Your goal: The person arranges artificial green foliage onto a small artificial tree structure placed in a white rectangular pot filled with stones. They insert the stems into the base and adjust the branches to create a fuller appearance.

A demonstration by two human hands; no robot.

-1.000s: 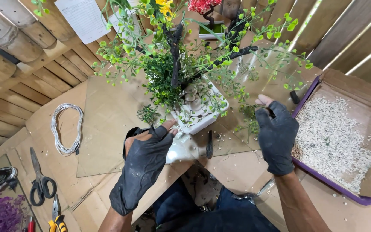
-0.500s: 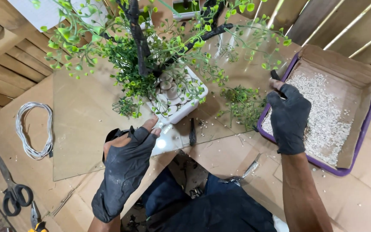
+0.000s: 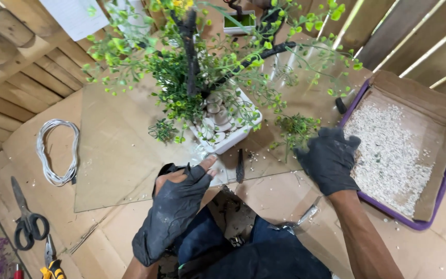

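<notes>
A small artificial tree with green leaves and a dark trunk (image 3: 191,51) stands in a white square pot (image 3: 231,139) filled with pale stones. My left hand (image 3: 181,204), in a black glove, rests at the pot's near corner with a bare fingertip touching its rim. Its fingers are curled, and I cannot see whether anything is inside them. My right hand (image 3: 329,160), also gloved, hovers palm down with its fingers apart. It sits just right of a loose green sprig (image 3: 295,126), by the edge of a purple tray (image 3: 440,201).
The tray holds a cardboard liner full of white gravel (image 3: 388,150). A clear sheet (image 3: 120,155) covers the cardboard table under the pot, with a dark tool (image 3: 240,165) lying on it. At left lie a white wire coil (image 3: 58,152), scissors (image 3: 27,222) and yellow-handled pliers (image 3: 50,261).
My right hand came off the gravel tray's edge and moved left toward the sprig. The whitish thing by my left hand no longer shows. My view shifted.
</notes>
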